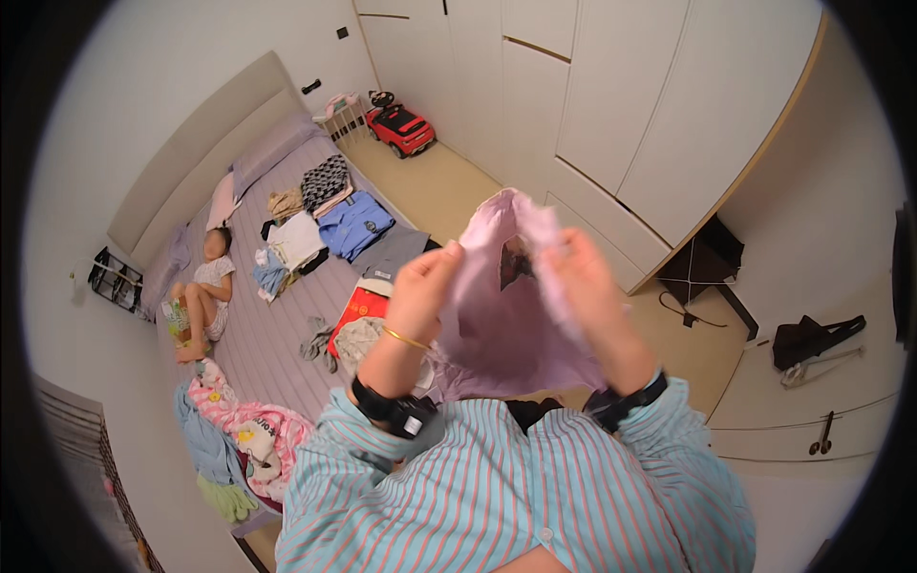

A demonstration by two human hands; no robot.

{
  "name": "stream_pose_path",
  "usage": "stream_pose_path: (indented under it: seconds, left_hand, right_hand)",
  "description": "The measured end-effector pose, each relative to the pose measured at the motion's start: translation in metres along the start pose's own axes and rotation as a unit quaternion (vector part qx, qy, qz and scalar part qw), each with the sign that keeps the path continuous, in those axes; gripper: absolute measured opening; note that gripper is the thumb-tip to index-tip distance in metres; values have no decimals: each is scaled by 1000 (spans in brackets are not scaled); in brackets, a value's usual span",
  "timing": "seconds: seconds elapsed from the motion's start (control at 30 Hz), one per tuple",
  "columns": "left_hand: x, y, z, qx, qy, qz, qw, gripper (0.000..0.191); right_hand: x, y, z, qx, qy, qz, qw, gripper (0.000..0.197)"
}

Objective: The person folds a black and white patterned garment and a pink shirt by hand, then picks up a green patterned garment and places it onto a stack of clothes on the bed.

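Note:
A lilac-pink garment (pixel 523 344) hangs spread between my two hands, in front of my chest. My left hand (pixel 423 286) pinches its edge on the left side, thumb uppermost. My right hand (pixel 587 283), slightly blurred, grips the edge on the other side. A dark patch (pixel 514 261) shows within the cloth near its top; whether this is a print or an opening, I cannot tell. To the left, on the bed, lie a red garment (pixel 362 311), a grey folded garment (pixel 390 251) and a blue folded shirt (pixel 354 223).
A person (pixel 208 286) lies on the striped bed (pixel 251 344) at the left. Several clothes, among them a pink patterned one (pixel 251 430), are heaped at its near corner. White wardrobes (pixel 609 86) line the far side, with a red toy car (pixel 401 129) before them.

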State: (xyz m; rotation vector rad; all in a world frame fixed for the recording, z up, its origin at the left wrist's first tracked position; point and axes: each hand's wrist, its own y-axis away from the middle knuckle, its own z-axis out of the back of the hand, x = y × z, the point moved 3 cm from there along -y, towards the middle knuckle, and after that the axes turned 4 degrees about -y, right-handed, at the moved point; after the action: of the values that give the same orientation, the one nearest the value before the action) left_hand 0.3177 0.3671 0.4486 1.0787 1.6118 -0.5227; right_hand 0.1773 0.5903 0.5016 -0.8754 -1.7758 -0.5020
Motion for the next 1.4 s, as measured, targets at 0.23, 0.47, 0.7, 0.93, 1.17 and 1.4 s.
stream_pose_path:
  seconds: [0.23, 0.47, 0.7, 0.93, 1.17, 1.4]
  left_hand:
    - [6, 45, -75, -46, -73, -185, 979, 30]
    - [5, 54, -77, 40, -82, -125, 988, 30]
    - [3, 57, -68, 60, -67, -188, 978, 31]
    - [-28, 45, -52, 45, -312, -314, 896, 32]
    - [-19, 52, -34, 31, -522, -481, 703, 25]
    - [13, 48, -44, 87, -519, -477, 704, 23]
  right_hand:
    - [-48, 41, -64, 127, 136, 57, 981, 24]
    - [-55, 49, -60, 127, 0, -8, 992, 34]
    - [-4, 30, -59, 14, 444, 419, 792, 40]
    - [-7, 0, -43, 135, 366, 188, 901, 24]
    - [62, -20, -66, 25, 359, 315, 878, 15]
    - [80, 0, -87, 14, 431, 337, 837, 12]
